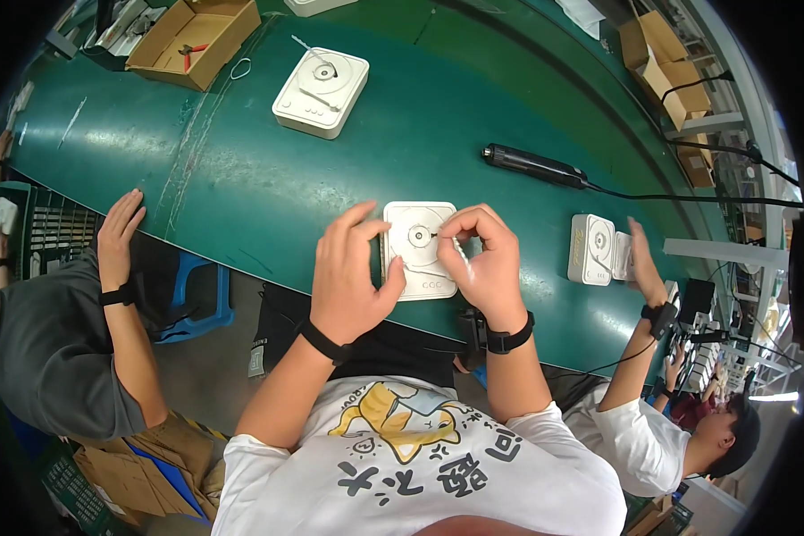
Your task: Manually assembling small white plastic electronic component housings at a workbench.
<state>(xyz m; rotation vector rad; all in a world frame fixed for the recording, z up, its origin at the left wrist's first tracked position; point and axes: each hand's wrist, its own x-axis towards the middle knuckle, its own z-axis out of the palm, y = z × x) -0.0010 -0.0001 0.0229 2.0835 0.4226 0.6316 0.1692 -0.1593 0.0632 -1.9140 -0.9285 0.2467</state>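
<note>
A white record-player-shaped device lies face up on the green table in front of me, with a round platter and a ringed centre. My left hand is at its left edge, fingers apart, the thumb at the edge of its face. Over the platter's right side, my right hand is closed in a pinch. A small dark tip shows by its fingertips, and a thin pale strip runs along the fingers. What exactly the pinch holds is mostly hidden.
Farther left stands a similar white device with a pale strip across it. A black corded electric screwdriver lies to the right. An open cardboard box holds red-handled pliers. Co-workers sit on both sides; another white device is at the right one's hand.
</note>
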